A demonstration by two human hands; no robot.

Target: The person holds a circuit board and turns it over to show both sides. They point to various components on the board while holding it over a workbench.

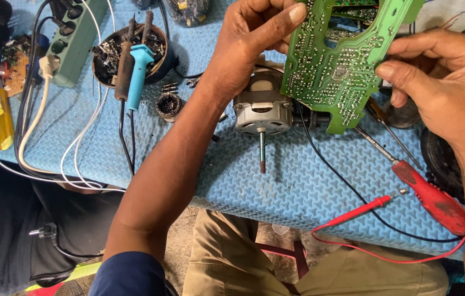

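A green circuit board [337, 66], solder side toward me, is held up over the blue foam mat [298, 181]. My left hand [249, 44] grips its upper left edge with the thumb on top. My right hand [443, 82] pinches its right edge. Just below the board lies a small grey electric motor [262, 109], its shaft pointing toward me. A black wire runs from the motor area across the mat.
A red-handled screwdriver [432, 200] and a red test probe [361, 211] lie at the right. Two soldering irons [133, 66] rest in a round bowl of parts. A green power strip [76, 38], white cables, a yellow cutter [3, 118] sit left.
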